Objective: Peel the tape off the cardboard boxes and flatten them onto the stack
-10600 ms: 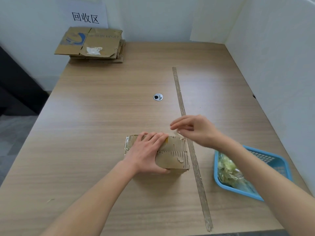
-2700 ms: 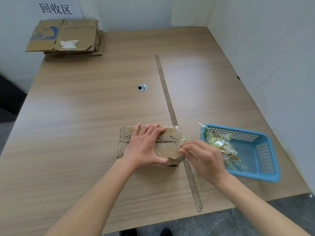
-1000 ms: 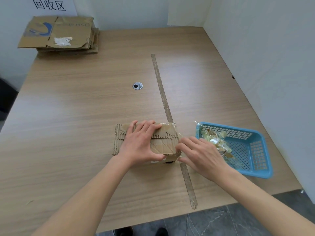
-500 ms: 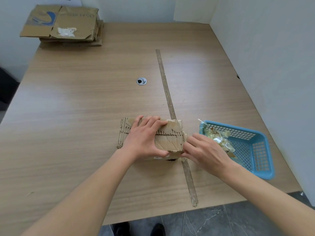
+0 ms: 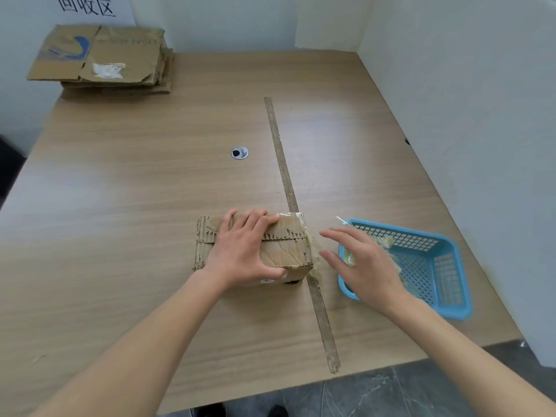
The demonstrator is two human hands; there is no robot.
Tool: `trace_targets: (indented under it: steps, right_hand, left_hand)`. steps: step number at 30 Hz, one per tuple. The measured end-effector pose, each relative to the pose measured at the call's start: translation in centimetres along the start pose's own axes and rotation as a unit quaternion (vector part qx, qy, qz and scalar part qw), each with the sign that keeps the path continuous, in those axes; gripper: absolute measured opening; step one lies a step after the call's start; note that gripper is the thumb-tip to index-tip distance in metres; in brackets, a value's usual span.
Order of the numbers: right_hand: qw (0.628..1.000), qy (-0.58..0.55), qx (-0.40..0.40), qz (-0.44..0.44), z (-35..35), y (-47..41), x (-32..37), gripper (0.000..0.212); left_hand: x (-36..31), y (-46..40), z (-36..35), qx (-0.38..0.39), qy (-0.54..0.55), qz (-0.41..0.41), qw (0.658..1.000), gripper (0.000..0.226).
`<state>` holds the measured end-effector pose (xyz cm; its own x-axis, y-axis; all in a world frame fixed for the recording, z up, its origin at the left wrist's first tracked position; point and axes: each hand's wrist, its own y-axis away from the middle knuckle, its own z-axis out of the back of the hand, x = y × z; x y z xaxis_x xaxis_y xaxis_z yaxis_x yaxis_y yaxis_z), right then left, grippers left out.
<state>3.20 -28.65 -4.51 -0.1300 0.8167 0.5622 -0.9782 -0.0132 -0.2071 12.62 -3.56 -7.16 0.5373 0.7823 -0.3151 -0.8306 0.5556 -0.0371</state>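
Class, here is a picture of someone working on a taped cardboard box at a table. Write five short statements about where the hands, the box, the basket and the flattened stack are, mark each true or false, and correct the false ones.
1. The left hand lies on top of the box. True.
2. The right hand grips the box. False: its fingers are spread, apart from the box, over the near-left corner of the basket.
3. The basket is blue and sits right of the box. True.
4. The stack of flattened cardboard lies at the near right corner of the table. False: it is at the far left corner.
5. The box is already flattened. False: it still stands as a box.
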Motion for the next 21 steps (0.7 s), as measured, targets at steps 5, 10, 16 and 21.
trace_targets:
  steps: [5, 10, 16, 21]
  right_hand:
    - [0.983, -0.137, 0.008, -0.126, -3.8, -2.1, 1.6, 0.032]
    - [0.953, -0.218, -0.058, -0.201, -4.6, -3.2, 1.2, 0.011]
    - [0.965, -0.106, -0.145, -0.190, -1.2, -9.9, -0.6, 0.015]
    - [0.992, -0.033, -0.035, -0.118, -0.7, -11.5, 0.4, 0.014]
  left_hand:
    - [-0.1, -0.1, -0.1, 0.002, -0.009, 0.000, 1.000, 0.109]
    - [0.1, -0.2, -0.2, -0.002, -0.004, -0.004, 1.000, 0.108]
    - [0.2, 0.1, -0.2, -0.003, 0.005, -0.061, 0.998, 0.107]
    - [0.2, 0.0, -0.3, -0.001, 0.005, -0.061, 0.998, 0.107]
